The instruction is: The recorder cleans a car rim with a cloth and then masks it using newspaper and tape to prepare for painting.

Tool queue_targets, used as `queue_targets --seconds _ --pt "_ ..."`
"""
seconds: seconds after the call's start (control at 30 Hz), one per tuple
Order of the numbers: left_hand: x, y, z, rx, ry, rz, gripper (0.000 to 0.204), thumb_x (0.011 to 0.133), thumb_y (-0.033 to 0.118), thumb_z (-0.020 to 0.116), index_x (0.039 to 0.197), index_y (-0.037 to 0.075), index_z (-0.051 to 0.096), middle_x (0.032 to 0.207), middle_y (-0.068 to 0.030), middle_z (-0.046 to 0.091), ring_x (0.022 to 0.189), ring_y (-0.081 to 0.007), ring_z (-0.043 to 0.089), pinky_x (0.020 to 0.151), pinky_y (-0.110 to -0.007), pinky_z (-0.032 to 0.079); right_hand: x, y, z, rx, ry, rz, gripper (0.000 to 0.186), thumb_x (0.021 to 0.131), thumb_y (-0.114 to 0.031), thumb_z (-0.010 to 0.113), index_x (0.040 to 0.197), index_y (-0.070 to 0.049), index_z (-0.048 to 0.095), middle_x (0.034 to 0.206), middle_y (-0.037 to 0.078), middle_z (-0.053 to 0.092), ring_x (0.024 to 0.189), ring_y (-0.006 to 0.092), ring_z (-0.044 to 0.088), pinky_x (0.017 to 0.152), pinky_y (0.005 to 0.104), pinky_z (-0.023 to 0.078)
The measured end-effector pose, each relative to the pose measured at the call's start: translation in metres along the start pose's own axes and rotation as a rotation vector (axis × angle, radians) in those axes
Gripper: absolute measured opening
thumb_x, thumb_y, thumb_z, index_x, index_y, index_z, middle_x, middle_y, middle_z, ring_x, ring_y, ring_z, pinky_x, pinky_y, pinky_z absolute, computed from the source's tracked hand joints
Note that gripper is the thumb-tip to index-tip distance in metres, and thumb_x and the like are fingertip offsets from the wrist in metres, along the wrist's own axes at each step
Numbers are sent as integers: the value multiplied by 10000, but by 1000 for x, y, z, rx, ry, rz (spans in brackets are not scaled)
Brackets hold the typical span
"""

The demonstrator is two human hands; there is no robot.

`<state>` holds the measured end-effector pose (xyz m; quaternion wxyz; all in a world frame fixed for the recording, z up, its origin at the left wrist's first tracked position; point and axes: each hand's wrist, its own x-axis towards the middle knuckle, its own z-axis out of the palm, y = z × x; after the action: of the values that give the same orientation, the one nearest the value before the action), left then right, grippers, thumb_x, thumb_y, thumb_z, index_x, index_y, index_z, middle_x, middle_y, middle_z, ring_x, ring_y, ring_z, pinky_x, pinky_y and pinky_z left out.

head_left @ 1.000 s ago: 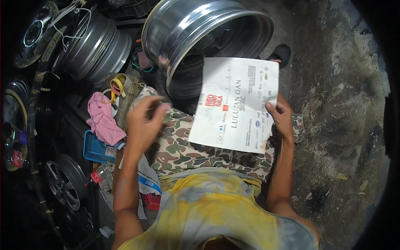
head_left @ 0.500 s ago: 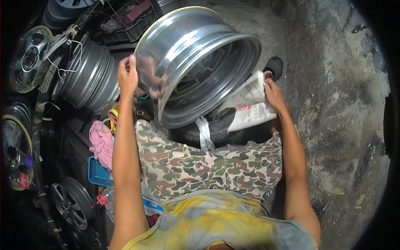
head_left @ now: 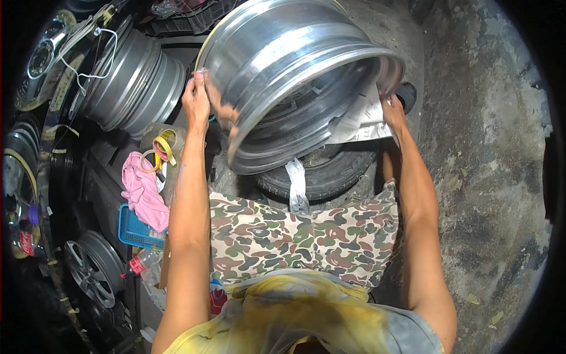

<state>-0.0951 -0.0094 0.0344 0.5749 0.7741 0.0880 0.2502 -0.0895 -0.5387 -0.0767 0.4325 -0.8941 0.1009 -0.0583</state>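
A shiny metal wheel rim [head_left: 295,41] is held up tilted in front of me, its open side facing down and toward me. My left hand [head_left: 197,101] is closed on its left edge, fingers at the back lip. At the rim's right edge, my right hand [head_left: 394,113] is closed on a sheet of newspaper [head_left: 361,125], which passes behind and partly inside the rim's lip. Most of the right fingers are hidden. Below the rim lies a black tire [head_left: 348,175], with a whitish strip [head_left: 296,183] wrapped over it.
Left of me stand another rim [head_left: 127,82], a pink cloth [head_left: 141,192], tape rolls [head_left: 164,146], a blue plastic basket [head_left: 132,227], a plastic bottle [head_left: 143,262] and a dark spoked wheel [head_left: 94,268]. A rough concrete wall [head_left: 483,177] rises at the right.
The rim has shifted right and up in view and now meets my right hand, covering more of the newspaper. My left hand has moved right with it, still on its edge.
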Motion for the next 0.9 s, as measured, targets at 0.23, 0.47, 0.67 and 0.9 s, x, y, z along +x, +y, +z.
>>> queue_targets --seconds 0.23,0.47,0.67,0.9 --pt "61 -18 20 -281 -160 -108 444 1004 425 614 1141 16 720 1071 -47 723 979 -108 617 886 -259 472 -70 -24 -9 46 86 40 591 986 -512 533 1232 21 604 1221 290 637 1174 394 597 990 414 432" --pt "70 -25 22 -321 -266 -111 432 987 389 653 1185 7 687 1137 -38 701 1037 -102 619 939 -242 470 -80 -36 -11 -9 133 134 591 966 -521 576 1190 23 633 1173 247 677 1123 366 626 962 420 454" --pt "62 -9 11 -129 -177 -25 496 950 431 687 1211 10 682 1109 -84 717 1018 -130 634 913 -274 490 -136 -21 -31 98 148 226 638 922 -580 643 1148 14 683 1057 195 710 992 268 648 909 353 479" --pt "15 105 -14 -109 223 341 275 1001 250 643 1053 -16 692 990 -93 721 911 -133 659 848 -282 518 -230 -28 -77 354 216 277 538 977 -498 627 1077 24 710 900 46 709 827 113 593 773 280 484"
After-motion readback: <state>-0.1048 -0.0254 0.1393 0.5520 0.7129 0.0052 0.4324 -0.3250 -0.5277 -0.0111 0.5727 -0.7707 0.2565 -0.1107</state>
